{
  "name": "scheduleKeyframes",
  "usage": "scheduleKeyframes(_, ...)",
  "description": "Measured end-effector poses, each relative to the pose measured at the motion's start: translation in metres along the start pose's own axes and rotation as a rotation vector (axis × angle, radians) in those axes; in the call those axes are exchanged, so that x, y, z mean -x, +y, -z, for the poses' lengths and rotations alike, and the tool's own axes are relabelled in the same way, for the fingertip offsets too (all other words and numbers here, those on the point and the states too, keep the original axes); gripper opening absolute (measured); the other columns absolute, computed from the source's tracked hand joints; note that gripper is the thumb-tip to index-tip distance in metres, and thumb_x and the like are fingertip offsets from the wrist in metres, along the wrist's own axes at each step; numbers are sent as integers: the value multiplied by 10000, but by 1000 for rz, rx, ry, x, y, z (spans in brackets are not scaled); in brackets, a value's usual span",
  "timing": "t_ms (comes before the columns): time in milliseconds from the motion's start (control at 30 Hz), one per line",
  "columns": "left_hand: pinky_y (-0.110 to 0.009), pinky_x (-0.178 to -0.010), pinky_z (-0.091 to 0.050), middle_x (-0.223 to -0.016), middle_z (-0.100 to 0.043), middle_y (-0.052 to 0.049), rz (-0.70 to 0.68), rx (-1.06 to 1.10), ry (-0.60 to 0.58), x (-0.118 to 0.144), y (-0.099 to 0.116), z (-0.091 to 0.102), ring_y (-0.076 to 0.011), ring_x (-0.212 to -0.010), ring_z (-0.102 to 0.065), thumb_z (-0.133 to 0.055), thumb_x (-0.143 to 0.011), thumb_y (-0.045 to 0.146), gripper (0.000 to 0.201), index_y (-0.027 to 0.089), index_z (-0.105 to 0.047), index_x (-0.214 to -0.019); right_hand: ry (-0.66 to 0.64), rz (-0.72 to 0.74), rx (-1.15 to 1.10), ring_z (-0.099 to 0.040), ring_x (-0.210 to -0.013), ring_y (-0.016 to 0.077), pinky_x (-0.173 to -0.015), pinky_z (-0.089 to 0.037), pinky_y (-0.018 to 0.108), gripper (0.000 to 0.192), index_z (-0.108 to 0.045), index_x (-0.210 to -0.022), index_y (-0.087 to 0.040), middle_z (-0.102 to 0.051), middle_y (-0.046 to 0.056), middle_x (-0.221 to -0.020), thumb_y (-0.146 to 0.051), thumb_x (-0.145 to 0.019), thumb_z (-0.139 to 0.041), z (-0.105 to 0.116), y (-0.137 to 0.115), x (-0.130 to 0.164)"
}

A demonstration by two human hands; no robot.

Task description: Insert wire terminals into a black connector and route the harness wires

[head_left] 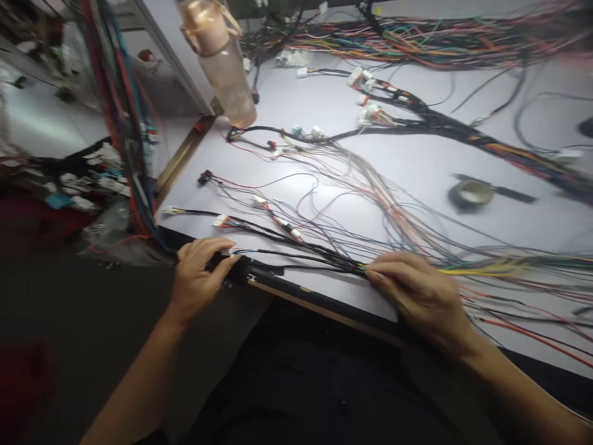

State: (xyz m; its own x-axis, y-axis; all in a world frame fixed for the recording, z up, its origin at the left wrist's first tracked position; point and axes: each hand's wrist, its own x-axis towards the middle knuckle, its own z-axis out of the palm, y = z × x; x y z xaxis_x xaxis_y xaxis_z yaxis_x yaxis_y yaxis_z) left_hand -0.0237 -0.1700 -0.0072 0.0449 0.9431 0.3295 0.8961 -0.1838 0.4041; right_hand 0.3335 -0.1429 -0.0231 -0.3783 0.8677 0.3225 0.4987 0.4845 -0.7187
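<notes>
A wire harness (324, 247) of black-taped and coloured strands fans out over a white table (417, 167). At the table's front edge, my left hand (197, 278) grips the black connector end of a taped branch (241, 272). My right hand (417, 293) pinches the same bundle further right, where the black tape ends and yellow and green wires (477, 270) come out. Small white connectors (220, 220) lie just behind my left hand.
A roll of tape (469, 194) lies at the mid right. A clear plastic bottle (222, 62) stands at the back left. Thick taped harness branches (463, 133) and coloured wire bundles (440, 40) run along the back. Hanging wires (125, 123) crowd the left side.
</notes>
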Motion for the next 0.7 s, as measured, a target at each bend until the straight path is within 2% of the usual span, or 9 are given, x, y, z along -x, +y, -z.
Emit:
scheduleKeyframes(100, -414, -907, -400, -969, -688, -19, -20, -3, 1, -1, -4, -4, -228, -935, -629, -647, -836, 318, 162, 256, -631, -985, 91, -95, -59, -630, -841, 161, -737, -515, 276, 136, -644, -783, -206, -660, 37, -818, -193, -894, -567, 2, -2, -2)
scheduleKeyframes(200, -428, -928, -390, -978, -682, 0, -17, -9, 1, -1, -7, -9, -229, -946, -624, -626, -852, 341, 158, 261, -627, -989, 100, -137, -93, -617, -867, 160, -760, -501, 284, 166, -636, -776, -196, -652, 36, -824, -188, -910, -538, 2, -2, -2)
scheduleKeyframes(400, -421, -950, -367, -1001, -677, -47, 5, -16, -45, 2, -6, -10, -251, -978, -615, -605, -863, 318, 160, 246, -622, -1005, 83, -129, -160, -587, -849, 140, -765, -480, 269, 174, -618, -759, -180, -614, 33, -812, -162, -910, -536, 2, -3, -3)
scheduleKeyframes(700, -431, -932, -367, -1010, -684, -63, -33, -6, 5, 1, -9, -11, -277, -957, -621, -632, -834, 339, 205, 263, -643, -1024, 57, -109, -161, -574, -821, 128, -756, -457, 255, 191, -567, -719, -174, -599, 36, -810, -159, -907, -541, 2, -4, -3)
